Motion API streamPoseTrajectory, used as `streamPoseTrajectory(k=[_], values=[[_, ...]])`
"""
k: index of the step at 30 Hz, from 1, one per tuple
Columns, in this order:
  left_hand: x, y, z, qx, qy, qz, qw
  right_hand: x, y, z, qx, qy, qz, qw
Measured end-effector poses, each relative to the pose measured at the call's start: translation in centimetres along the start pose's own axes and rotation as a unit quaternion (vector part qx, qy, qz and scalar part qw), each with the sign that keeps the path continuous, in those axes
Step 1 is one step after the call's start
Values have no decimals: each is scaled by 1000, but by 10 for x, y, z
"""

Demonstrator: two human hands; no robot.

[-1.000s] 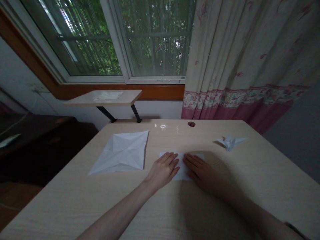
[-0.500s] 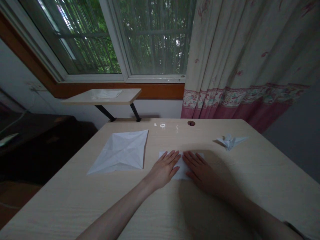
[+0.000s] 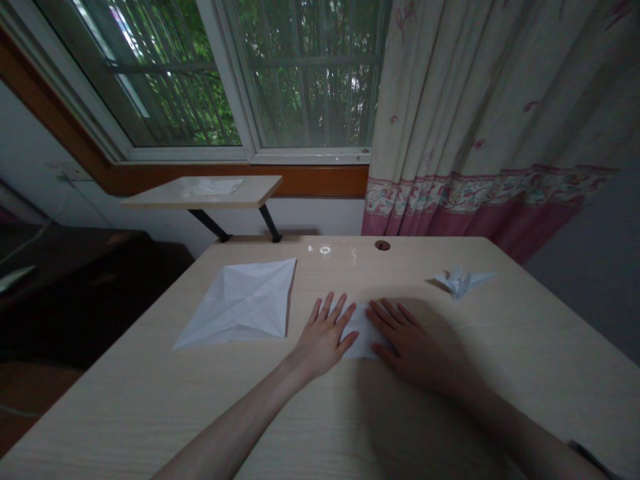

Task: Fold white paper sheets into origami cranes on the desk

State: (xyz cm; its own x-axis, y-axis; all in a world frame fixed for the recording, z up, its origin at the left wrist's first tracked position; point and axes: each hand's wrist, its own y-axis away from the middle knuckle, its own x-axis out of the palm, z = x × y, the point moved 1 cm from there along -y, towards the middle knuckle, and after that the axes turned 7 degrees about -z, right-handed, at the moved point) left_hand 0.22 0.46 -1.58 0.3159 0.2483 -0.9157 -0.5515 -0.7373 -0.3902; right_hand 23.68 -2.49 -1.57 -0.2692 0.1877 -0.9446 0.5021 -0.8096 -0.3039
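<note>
A small piece of white paper (image 3: pixel 361 337) lies flat on the desk between my hands, partly covered by them. My left hand (image 3: pixel 326 337) rests at its left side, fingers spread. Over its right part lies my right hand (image 3: pixel 400 340), palm down with the fingers stretched out. To the left is a larger creased sheet of white paper (image 3: pixel 245 300), spread flat with fold lines across it. A folded paper crane (image 3: pixel 460 283) sits at the right, beyond my right hand.
The pale wooden desk (image 3: pixel 240 413) has a round cable hole (image 3: pixel 383 245) near its back edge. At the back left a small raised shelf (image 3: pixel 250 193) bears some white paper (image 3: pixel 215 187). A patterned curtain (image 3: pixel 450 120) hangs beside the window.
My left hand has shifted slightly left and its fingers have spread wider. The right hand's fingers have parted a little, while it stays on the small paper.
</note>
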Motion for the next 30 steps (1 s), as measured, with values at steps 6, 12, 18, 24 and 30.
streamPoseTrajectory(k=[6,12,18,24,30], values=[[-1,1,1,-6,-3,-5,1000,-2,0,-4,4,12,3,1000],[-3,-1,0,-6,-2,8,1000,0,1,-8,1,15,11,1000],[-13,-4,-3,6,1,-19,1000,1,2,-10,-9,10,-3,1000],[-25,-8,-3,7,64,-34,997,0,0,-12,-44,-21,11,999],[-26,-10,-3,-27,119,-63,991,-2,0,-11,-48,-29,16,998]])
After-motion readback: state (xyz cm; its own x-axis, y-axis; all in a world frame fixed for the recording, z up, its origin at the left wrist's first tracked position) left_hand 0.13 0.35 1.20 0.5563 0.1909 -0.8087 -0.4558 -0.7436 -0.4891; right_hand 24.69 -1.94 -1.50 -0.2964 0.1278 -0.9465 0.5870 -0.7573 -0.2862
